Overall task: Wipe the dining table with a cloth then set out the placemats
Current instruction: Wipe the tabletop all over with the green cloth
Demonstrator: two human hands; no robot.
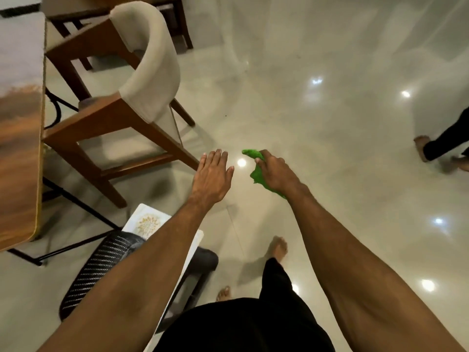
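Glossy pale floor (330, 72) across most of the view, dotted with lamp reflections. Dining table (20, 148) along the far left edge, wood-toned top, long axis running away from the viewer, near corner rounded. No hand over it, and no wiping under way in this view.

Upholstered wooden chair (149, 72) just beside the table's long edge, backrest turned outward, between the table and both hands. Black woven seat (101, 265) near the table's near corner, partly hidden under the left forearm. On it, white placemats (147, 223) with a gold medallion print, number not readable.

Left hand (212, 174) flat, fingers straight and close together, holding nothing, the nearer of the two to the table. Right hand (275, 174) curled round a bunched green cloth (255, 174), one tip poking out past the fingers and a tail hanging below the wrist, the farther of the two from the table.

Table to the left of the grip, so probably next a turn and reach leftward, either past the chair or round by the near corner. Chair backrest the main obstacle on that path. Another person's leg and foot (441, 146) at the right edge, well apart.
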